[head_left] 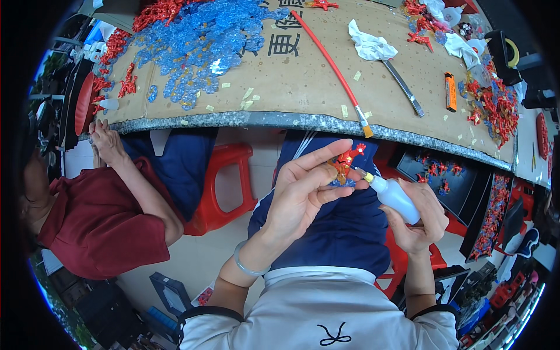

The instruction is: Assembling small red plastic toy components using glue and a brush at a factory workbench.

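Over my lap, my left hand (306, 189) pinches a small red figurine (348, 156) with a clear blue base (343, 182). Closed around a white squeeze bottle (396, 200) is my right hand (419, 219). The bottle lies tilted, its yellow collar and thin nozzle pointing left at the figurine's lower part. Whether the tip touches the figurine I cannot tell. Just above my hands, a red-handled paintbrush (329, 58) lies on the cardboard-covered table (233, 96), its bristles hanging past the front edge.
A heap of clear blue pieces (204, 44) and red figurines (160, 13) covers the table's far left. An orange marker-like tube (450, 92), a metal blade-like tool (403, 87) and a crumpled tissue (370, 42) lie right. Dark trays (443, 186) hold finished-looking figurines. A co-worker (111, 216) sits left.
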A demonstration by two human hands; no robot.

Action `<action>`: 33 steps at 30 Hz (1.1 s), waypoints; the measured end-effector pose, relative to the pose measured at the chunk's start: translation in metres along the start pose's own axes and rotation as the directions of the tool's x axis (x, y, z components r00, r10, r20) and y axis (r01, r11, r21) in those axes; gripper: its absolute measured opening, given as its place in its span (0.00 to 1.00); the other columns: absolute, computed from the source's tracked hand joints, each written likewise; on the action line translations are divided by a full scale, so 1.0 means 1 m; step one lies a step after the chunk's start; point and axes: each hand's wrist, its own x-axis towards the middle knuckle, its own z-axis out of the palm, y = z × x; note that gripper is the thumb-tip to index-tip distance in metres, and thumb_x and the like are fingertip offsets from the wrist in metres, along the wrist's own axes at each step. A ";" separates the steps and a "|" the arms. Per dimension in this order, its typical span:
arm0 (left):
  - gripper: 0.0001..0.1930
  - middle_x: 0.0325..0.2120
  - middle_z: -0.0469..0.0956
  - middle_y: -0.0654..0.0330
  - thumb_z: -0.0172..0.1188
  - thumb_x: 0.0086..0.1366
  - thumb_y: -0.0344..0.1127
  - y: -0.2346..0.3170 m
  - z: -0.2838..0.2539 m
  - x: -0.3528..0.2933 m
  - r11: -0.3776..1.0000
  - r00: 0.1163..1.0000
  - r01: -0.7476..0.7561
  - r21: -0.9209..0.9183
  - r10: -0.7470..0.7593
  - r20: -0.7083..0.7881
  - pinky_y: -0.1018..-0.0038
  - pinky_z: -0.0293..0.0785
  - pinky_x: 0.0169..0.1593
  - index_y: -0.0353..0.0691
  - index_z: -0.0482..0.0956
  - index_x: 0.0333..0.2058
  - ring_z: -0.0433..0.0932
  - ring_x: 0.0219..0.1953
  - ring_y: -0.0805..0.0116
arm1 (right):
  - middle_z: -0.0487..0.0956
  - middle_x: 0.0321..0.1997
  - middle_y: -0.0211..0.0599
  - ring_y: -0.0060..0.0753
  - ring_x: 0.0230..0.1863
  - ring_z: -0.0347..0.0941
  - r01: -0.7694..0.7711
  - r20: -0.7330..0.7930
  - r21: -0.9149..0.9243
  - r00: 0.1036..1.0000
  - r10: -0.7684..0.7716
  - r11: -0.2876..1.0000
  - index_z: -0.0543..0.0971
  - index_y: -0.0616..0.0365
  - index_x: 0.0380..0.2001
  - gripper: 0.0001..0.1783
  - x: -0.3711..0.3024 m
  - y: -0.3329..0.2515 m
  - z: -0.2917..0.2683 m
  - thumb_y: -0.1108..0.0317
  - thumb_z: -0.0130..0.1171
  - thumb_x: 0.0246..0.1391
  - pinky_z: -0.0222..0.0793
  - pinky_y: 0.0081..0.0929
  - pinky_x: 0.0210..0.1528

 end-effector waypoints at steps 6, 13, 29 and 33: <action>0.22 0.40 0.76 0.38 0.40 0.65 0.24 0.001 0.001 -0.001 1.000 1.000 0.004 -0.005 -0.004 -0.001 0.75 0.81 0.43 0.24 0.59 0.57 0.78 0.43 0.48 | 0.81 0.30 0.48 0.43 0.30 0.79 0.029 -0.007 -0.032 1.000 -0.030 0.999 0.79 0.69 0.36 0.23 0.000 0.000 0.001 0.76 0.72 0.29 0.74 0.30 0.34; 0.22 0.40 0.76 0.38 0.40 0.65 0.24 0.001 0.001 -0.001 1.000 1.000 0.002 -0.010 -0.002 0.004 0.75 0.82 0.42 0.24 0.60 0.57 0.78 0.43 0.48 | 0.81 0.31 0.49 0.43 0.31 0.78 0.035 -0.008 -0.022 0.999 -0.035 0.999 0.79 0.68 0.37 0.24 0.000 -0.002 0.000 0.77 0.72 0.30 0.74 0.29 0.34; 0.22 0.39 0.76 0.37 0.40 0.65 0.25 0.002 0.002 -0.002 1.000 1.000 0.012 0.000 -0.012 -0.002 0.75 0.81 0.43 0.24 0.59 0.58 0.78 0.43 0.47 | 0.80 0.31 0.48 0.43 0.30 0.78 0.042 0.001 -0.033 0.999 -0.042 0.999 0.79 0.68 0.37 0.24 0.000 -0.001 0.000 0.76 0.72 0.30 0.74 0.29 0.33; 0.22 0.39 0.76 0.37 0.40 0.65 0.25 0.001 0.001 -0.001 1.000 1.000 0.007 0.003 -0.007 0.000 0.75 0.81 0.43 0.25 0.59 0.58 0.78 0.43 0.47 | 0.80 0.30 0.49 0.43 0.30 0.78 0.052 0.003 -0.050 0.999 -0.052 0.997 0.79 0.68 0.37 0.25 0.000 -0.002 -0.001 0.76 0.72 0.30 0.74 0.29 0.33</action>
